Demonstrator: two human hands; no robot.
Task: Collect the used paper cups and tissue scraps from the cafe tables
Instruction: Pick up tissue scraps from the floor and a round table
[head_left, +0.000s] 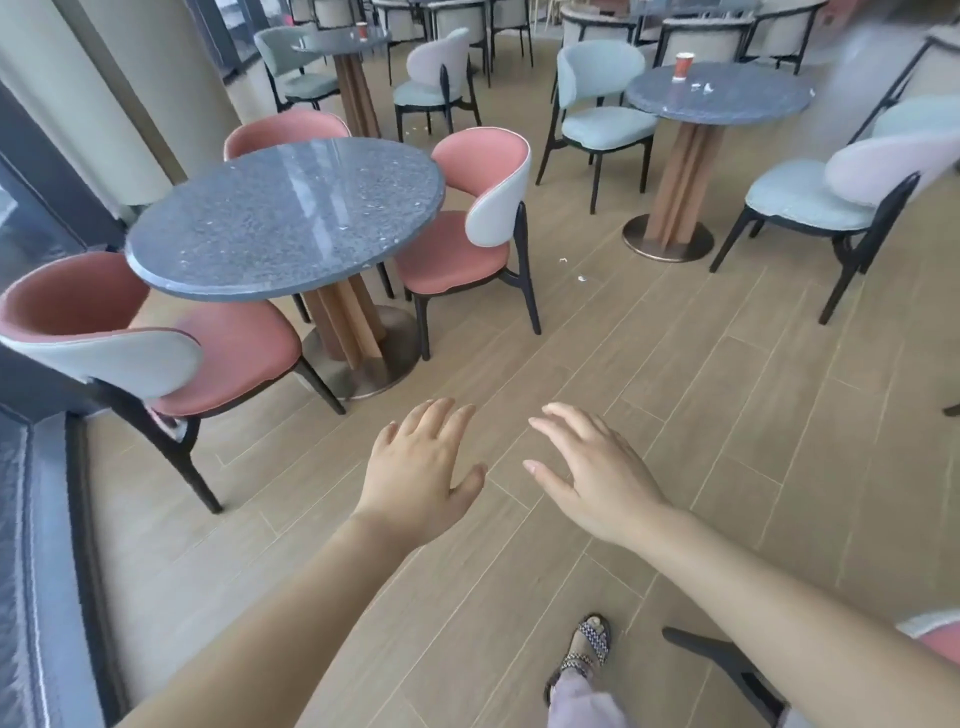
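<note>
Red cup (683, 66): upright on the right desk (753, 104), which stands beyond and to the right of the near desk (285, 213). White tissue scraps (700, 87) lie on the same top, just beside the cup. A second cup (362, 32) stands on the far desk (332, 44), behind the near desk. Two floor scraps (582, 278) lie on the wooden floor (727, 415), right of the near desk and short of the right desk's base.

Left hand (421, 467) and right hand (597, 478): both reach forward, palms down, above the floor in front of the near desk. The fingers are straight and spread and grasp nothing, and the two hands are apart from each other.

Pink chairs (467, 228) ring the near desk. Blue chairs (602, 104) stand right of it, around the right desk. A sandalled foot (587, 649) rests on the floor nearer the camera than the near desk, below the right hand.
</note>
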